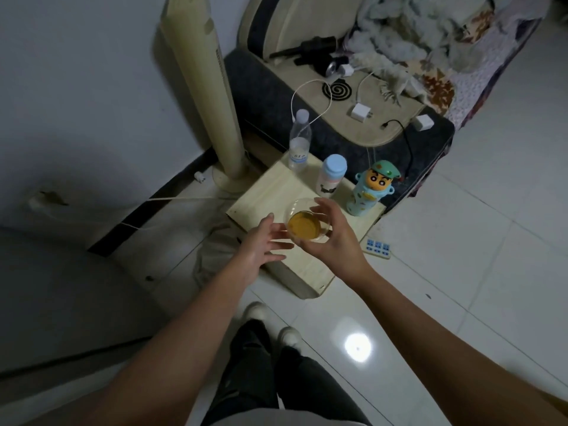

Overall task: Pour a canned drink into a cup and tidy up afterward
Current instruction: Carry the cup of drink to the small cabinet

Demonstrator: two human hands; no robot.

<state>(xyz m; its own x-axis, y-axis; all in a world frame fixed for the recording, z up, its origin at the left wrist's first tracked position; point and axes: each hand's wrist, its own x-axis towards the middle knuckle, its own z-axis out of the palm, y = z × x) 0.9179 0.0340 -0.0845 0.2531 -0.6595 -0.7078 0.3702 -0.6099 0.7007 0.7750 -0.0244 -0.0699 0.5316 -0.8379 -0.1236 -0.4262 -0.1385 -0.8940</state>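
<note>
Dark trousers (255,373) and pale shoes (287,335) sat closest to my view, cut off at the bottom edge, with both forearms reaching out above them. My right hand (336,238) was curled around the far and right side of a clear cup (307,227), gripping it; the fingers hid most of that wall, and I could not tell whether the cup's base touched the worktop (276,192) or hung just above it. Orange drink filled the lower part of the cup. My left hand (261,245) was released, fingers spread and straight, just left of the cup; whether the fingertips touched the plastic was hard to make out.

Beyond the hands, at the worktop's far edge, stood a clear water bottle (299,142) holding a little liquid, a white bottle with a blue cap (332,178) and a cartoon flask (370,192); the contents of the last two were hidden. Right of my right hand a blue power strip (378,248) lay on the floor. Farther off, on a dim seat, lay a mosquito coil (338,88), a white charger (360,112) and a can (332,68), blurred in shadow.
</note>
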